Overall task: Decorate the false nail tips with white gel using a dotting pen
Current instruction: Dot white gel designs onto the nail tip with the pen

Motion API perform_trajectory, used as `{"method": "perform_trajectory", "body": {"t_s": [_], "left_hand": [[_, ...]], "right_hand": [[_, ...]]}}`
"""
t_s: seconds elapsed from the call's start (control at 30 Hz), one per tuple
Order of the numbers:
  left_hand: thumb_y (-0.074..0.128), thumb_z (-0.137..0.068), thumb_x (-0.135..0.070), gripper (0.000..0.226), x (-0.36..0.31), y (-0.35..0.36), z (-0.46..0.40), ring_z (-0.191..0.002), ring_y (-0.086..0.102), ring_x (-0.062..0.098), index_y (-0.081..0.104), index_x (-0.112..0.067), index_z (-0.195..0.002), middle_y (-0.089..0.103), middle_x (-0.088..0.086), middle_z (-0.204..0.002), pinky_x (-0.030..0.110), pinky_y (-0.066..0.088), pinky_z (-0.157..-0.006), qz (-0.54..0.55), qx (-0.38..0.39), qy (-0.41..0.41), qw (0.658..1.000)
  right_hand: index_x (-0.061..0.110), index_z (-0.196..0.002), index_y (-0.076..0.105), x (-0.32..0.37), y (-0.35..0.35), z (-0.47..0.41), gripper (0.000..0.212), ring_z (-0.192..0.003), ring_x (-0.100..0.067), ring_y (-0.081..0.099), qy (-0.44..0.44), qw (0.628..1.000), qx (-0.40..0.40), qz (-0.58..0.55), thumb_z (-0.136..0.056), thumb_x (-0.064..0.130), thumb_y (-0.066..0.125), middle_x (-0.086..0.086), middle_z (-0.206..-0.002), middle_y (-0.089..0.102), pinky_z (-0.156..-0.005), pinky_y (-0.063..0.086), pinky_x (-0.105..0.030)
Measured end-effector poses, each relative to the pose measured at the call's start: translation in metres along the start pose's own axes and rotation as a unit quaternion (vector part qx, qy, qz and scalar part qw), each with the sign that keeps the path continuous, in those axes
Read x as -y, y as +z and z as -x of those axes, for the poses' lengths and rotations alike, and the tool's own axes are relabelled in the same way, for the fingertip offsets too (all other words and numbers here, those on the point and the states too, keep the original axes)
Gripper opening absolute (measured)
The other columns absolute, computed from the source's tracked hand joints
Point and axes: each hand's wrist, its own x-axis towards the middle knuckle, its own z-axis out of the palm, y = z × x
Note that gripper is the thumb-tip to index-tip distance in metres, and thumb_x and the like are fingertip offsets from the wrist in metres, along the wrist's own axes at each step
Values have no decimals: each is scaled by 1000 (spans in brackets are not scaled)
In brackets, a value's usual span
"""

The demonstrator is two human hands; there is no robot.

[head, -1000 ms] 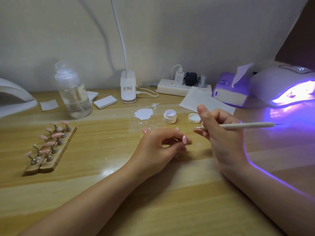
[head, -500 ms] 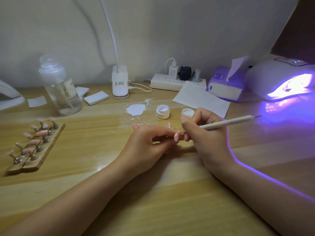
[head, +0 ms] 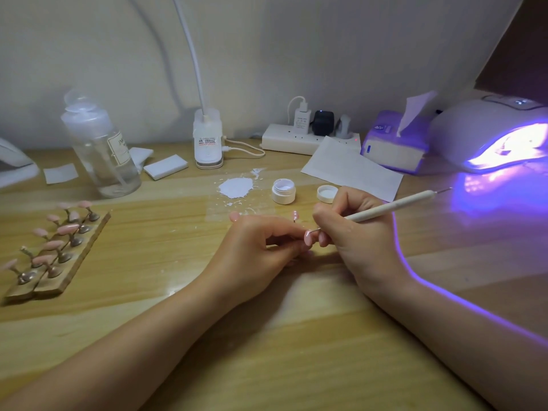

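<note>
Near the middle of the worktop (head: 124, 330), the right hand (head: 361, 241) pinches one dotting pen (head: 388, 207), its metal tip touching a pink nail tip (head: 308, 237) that the left hand (head: 255, 253) holds with curled fingers. Just behind stand one open gel jar (head: 283, 191), its lid (head: 327, 193) and a white smear (head: 236, 187). Toward the left edge, two wooden strips (head: 59, 262) carry about ten more tips; one lit lamp (head: 492, 134) glows at the right edge.
</note>
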Motion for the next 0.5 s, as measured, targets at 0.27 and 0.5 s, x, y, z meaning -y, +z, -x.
{"method": "perform_trajectory", "body": {"t_s": [0.27,0.5], "left_hand": [[64,-81,2,17,3,0,1,-68,66,0,73,-12,-83,69,-11,-69,15,52,-66,-8,0,0,1000],[64,-82,0,15,4,1,0,-68,65,1,73,-12,-83,69,-6,-70,15,52,-65,0,1,-13,1000]], "right_hand": [[8,-52,36,2,1,0,36,-36,-13,54,7,1000,0,4,-76,-11,55,-1,-35,42,-42,44,-18],[8,-52,36,1,0,0,35,-37,-15,55,6,1000,5,6,-76,-9,57,-2,-35,43,-42,46,-21]]}}
